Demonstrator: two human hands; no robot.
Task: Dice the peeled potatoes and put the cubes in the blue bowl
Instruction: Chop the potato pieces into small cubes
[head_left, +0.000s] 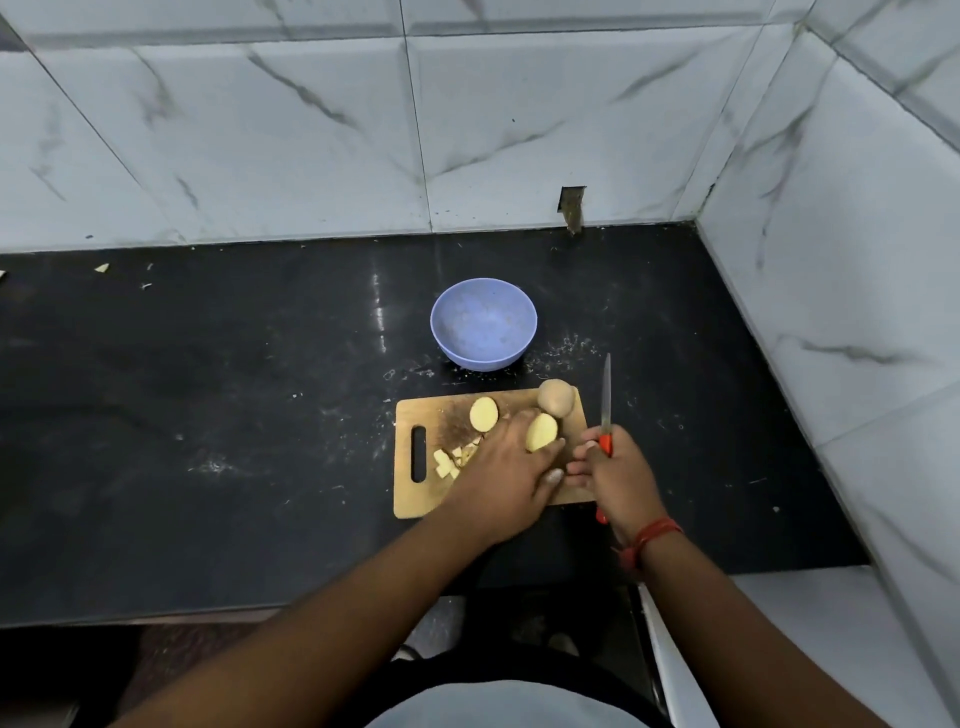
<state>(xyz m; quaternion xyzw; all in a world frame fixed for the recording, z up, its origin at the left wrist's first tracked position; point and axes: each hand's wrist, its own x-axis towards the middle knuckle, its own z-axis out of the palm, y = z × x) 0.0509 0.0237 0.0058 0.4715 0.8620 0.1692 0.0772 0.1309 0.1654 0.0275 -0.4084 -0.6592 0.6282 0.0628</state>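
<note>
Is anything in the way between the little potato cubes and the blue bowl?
Not much. The potato cubes lie on the cutting board near its handle slot. The blue bowl sits on the black counter just past the board's far edge, apart from it. A cut potato half lies roughly between them; cubes lifted over it would clear it easily.
</note>
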